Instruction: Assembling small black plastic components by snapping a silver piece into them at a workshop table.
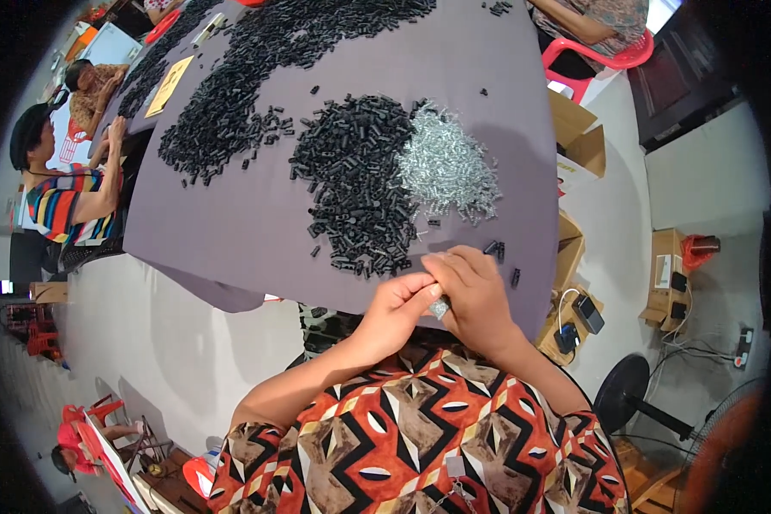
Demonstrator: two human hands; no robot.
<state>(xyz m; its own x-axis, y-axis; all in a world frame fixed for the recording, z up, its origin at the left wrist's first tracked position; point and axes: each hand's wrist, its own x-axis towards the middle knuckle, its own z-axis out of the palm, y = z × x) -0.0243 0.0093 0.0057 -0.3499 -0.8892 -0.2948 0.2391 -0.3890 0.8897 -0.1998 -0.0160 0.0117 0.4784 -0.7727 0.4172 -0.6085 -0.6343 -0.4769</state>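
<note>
My two hands meet at the near edge of the cloth-covered table. My left hand (pixel 400 306) is closed, its thumb and fingertips pinched against my right hand; what they grip is hidden. My right hand (pixel 475 289) curls over a small bunch of clear, shiny pieces (pixel 439 308), which shows below the left thumb. Just beyond lies a heap of short black tube-like pieces (pixel 351 184). Touching its right side is a pile of thin clear pieces (pixel 450 163). A few loose black pieces (pixel 496 250) lie to the right of my right hand.
A purple-grey cloth (pixel 231 236) covers the table. More black pieces (pixel 210 120) spread along its far left side, near a yellow card (pixel 169 86). People sit at the left and far right. Open cardboard boxes (pixel 581 141) and a black fan (pixel 623 390) stand on the right.
</note>
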